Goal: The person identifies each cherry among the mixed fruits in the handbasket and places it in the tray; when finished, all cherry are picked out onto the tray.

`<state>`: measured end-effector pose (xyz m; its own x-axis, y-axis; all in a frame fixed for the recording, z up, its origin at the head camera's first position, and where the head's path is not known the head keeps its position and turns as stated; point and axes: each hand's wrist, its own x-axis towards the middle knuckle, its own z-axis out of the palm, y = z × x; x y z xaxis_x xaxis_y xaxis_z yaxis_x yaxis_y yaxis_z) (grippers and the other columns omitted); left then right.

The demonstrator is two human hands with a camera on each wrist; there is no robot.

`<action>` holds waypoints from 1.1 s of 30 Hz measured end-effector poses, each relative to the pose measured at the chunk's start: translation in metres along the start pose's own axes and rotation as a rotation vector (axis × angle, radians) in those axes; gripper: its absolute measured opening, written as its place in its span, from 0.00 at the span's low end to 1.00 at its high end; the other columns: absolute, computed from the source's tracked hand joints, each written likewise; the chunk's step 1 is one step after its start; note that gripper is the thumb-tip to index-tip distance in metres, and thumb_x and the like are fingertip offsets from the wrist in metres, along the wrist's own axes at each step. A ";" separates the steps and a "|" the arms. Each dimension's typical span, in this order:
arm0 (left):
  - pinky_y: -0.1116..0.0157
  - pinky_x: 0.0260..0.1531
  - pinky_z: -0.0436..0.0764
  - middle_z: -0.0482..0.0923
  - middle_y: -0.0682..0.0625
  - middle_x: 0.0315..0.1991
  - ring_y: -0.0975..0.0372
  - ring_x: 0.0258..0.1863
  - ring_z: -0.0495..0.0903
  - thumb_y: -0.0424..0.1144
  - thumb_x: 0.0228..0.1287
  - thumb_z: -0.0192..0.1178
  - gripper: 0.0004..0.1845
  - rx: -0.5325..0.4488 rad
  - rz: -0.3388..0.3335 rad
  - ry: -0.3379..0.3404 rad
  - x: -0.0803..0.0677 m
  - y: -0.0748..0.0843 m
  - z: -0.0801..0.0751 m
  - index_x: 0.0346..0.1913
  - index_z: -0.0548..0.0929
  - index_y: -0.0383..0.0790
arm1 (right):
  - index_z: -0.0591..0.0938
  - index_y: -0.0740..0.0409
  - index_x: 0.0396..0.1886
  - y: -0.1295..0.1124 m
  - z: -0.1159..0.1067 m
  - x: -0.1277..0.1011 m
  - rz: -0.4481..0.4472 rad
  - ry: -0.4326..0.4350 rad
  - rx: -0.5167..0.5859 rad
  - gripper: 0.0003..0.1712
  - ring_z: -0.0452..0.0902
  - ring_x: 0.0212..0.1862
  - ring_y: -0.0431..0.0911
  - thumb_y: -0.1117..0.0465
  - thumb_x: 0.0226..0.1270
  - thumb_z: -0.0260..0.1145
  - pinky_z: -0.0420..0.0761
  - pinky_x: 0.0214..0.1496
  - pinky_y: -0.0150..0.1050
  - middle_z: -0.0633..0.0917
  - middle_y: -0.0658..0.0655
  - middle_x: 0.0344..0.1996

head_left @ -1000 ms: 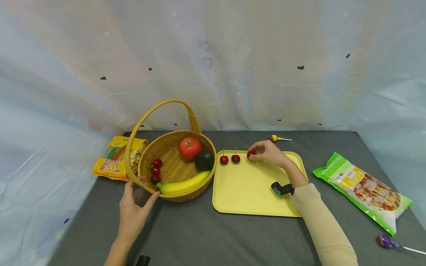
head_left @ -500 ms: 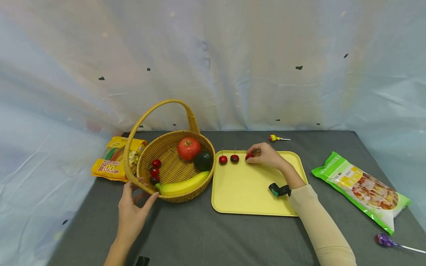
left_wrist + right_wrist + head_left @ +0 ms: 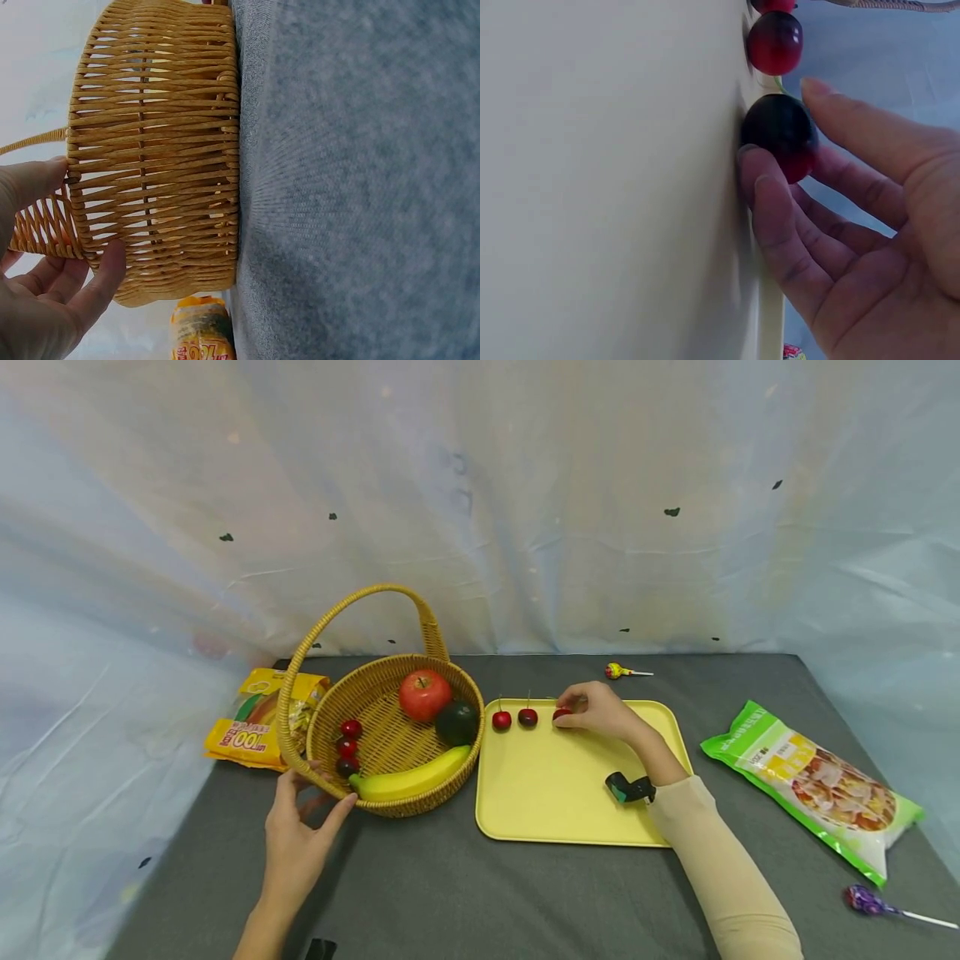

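Observation:
My left hand (image 3: 292, 843) grips the near-left rim of the wicker basket (image 3: 405, 664) where its arched handle joins. In the left wrist view, thumb and fingers lie about the basket's woven side (image 3: 157, 172). Inside the basket are a red apple (image 3: 425, 695), a dark green avocado-like fruit (image 3: 457, 723), a banana (image 3: 412, 781) and three cherries (image 3: 347, 747). At the far edge of the yellow tray (image 3: 555, 802), my right hand (image 3: 600, 710) holds a dark red cherry (image 3: 780, 135) between its fingers, partly hidden. Two cherries (image 3: 528, 717) with upright stems stand in line to its left.
A yellow snack bag (image 3: 251, 727) lies behind the basket's left side. Right of the tray are a green-and-white food bag (image 3: 817, 785) and a purple lollipop (image 3: 866, 900). A yellow lollipop (image 3: 615, 671) lies beyond the tray. A plastic sheet (image 3: 525, 510) hangs behind.
My right hand has lowered slightly with the cherry between one second and half a second ago, then stayed put. My left hand keeps its hold on the basket.

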<state>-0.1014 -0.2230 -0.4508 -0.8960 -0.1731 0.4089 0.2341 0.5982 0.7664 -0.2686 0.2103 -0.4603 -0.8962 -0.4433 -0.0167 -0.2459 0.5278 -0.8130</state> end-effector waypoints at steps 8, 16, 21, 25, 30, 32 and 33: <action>0.82 0.44 0.80 0.73 0.39 0.56 0.54 0.54 0.74 0.24 0.52 0.74 0.35 0.000 0.005 -0.001 0.000 0.000 0.000 0.62 0.69 0.30 | 0.81 0.72 0.50 -0.008 -0.009 -0.007 0.032 -0.021 0.066 0.18 0.86 0.38 0.55 0.65 0.65 0.72 0.87 0.37 0.43 0.82 0.65 0.41; 0.82 0.44 0.80 0.73 0.39 0.56 0.55 0.54 0.73 0.24 0.52 0.74 0.34 0.001 0.004 -0.003 0.000 0.001 0.000 0.61 0.69 0.30 | 0.81 0.71 0.52 -0.021 -0.013 -0.006 -0.054 0.018 0.011 0.19 0.83 0.37 0.54 0.63 0.67 0.70 0.85 0.36 0.42 0.83 0.65 0.45; 0.83 0.44 0.79 0.73 0.39 0.55 0.55 0.54 0.73 0.24 0.52 0.75 0.34 0.004 0.008 0.001 0.000 0.001 0.000 0.61 0.70 0.30 | 0.83 0.67 0.51 -0.050 -0.001 0.010 -0.154 0.001 -0.004 0.17 0.81 0.39 0.53 0.61 0.68 0.70 0.84 0.39 0.42 0.83 0.65 0.48; 0.82 0.44 0.80 0.73 0.40 0.55 0.59 0.54 0.73 0.25 0.52 0.75 0.34 0.008 0.005 -0.001 0.000 0.000 0.000 0.61 0.69 0.31 | 0.84 0.64 0.51 -0.084 0.012 0.032 -0.232 -0.068 0.029 0.15 0.81 0.41 0.55 0.61 0.68 0.70 0.85 0.43 0.42 0.84 0.62 0.48; 0.82 0.44 0.80 0.73 0.40 0.55 0.58 0.54 0.73 0.25 0.52 0.75 0.34 0.005 0.013 0.001 0.000 0.000 0.000 0.61 0.70 0.31 | 0.83 0.66 0.51 -0.132 0.034 0.064 -0.364 -0.180 0.068 0.16 0.82 0.43 0.52 0.61 0.69 0.69 0.86 0.46 0.39 0.85 0.58 0.44; 0.82 0.43 0.80 0.74 0.40 0.55 0.58 0.54 0.73 0.25 0.52 0.75 0.34 0.007 0.013 0.002 0.000 0.000 0.000 0.61 0.70 0.31 | 0.84 0.66 0.51 -0.152 0.046 0.076 -0.408 -0.236 0.042 0.16 0.82 0.44 0.48 0.60 0.69 0.69 0.85 0.47 0.37 0.86 0.56 0.44; 0.82 0.43 0.80 0.74 0.40 0.55 0.59 0.54 0.73 0.25 0.52 0.75 0.34 0.010 0.012 0.002 0.000 0.000 0.000 0.61 0.70 0.31 | 0.84 0.66 0.51 -0.161 0.052 0.081 -0.424 -0.272 0.026 0.16 0.82 0.44 0.47 0.60 0.69 0.69 0.84 0.48 0.36 0.86 0.55 0.44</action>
<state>-0.1013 -0.2230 -0.4510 -0.8924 -0.1671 0.4191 0.2414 0.6080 0.7563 -0.2828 0.0514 -0.3610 -0.5898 -0.7894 0.1699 -0.5550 0.2435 -0.7954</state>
